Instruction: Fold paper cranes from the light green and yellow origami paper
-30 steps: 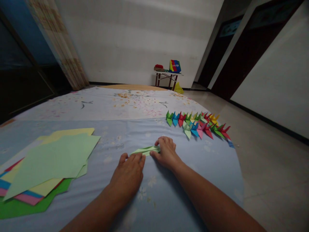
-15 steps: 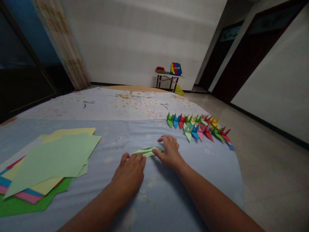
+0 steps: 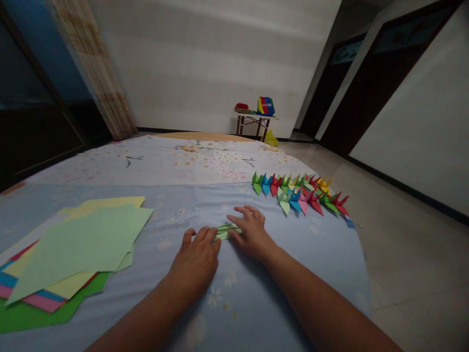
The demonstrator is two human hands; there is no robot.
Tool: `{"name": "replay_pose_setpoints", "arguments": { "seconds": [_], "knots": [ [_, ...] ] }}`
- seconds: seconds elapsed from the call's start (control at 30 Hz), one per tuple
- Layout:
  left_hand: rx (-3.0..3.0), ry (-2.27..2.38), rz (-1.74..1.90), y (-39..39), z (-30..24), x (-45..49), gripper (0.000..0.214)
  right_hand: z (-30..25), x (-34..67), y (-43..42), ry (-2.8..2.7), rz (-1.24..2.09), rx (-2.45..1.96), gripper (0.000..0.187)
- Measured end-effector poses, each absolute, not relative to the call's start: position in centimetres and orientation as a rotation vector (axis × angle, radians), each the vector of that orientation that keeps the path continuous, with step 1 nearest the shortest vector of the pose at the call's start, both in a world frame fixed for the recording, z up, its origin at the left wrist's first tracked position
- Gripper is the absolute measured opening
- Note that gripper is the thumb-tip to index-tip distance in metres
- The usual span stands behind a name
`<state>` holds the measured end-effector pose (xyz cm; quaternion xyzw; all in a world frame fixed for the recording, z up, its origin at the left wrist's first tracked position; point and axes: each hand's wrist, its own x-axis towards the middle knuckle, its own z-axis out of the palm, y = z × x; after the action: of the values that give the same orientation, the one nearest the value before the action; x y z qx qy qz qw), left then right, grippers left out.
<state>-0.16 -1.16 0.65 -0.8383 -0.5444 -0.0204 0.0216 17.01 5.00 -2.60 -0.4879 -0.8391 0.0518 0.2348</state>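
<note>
A narrow folded piece of light green paper (image 3: 227, 230) lies on the pale blue floral sheet (image 3: 256, 293). My left hand (image 3: 196, 259) rests palm down with its fingertips pressing the paper's left end. My right hand (image 3: 249, 230) lies over the right end, thumb against the near edge and fingers stretched across the top. Most of the paper is hidden under the two hands.
A stack of coloured paper sheets (image 3: 73, 249), light green on top, lies at the left. Several finished folded paper figures (image 3: 298, 193) sit in rows at the right, near the sheet's edge. Beyond is tiled floor (image 3: 403, 234) and a small table (image 3: 254, 122) by the wall.
My right hand has slid left along the folded paper, its fingers now flatter and stretched over it. The left hand's fingers have crept onto the left end. Less paper shows.
</note>
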Motion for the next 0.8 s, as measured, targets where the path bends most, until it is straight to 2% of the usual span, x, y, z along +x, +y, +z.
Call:
{"name": "replay_pose_setpoints", "arguments": {
  "seconds": [0.37, 0.8],
  "knots": [
    [-2.703, -1.684, -0.131, -1.0, -1.1, -0.8, 0.044, -2.8, 16.7, 5.0, -2.444, 0.039, -1.305, 0.023],
    [-2.755, -1.733, -0.157, -0.7, -0.7, -1.2, 0.042, -2.4, 17.6, 5.2, -2.416, 0.122, -1.344, 0.021]
  ]
}}
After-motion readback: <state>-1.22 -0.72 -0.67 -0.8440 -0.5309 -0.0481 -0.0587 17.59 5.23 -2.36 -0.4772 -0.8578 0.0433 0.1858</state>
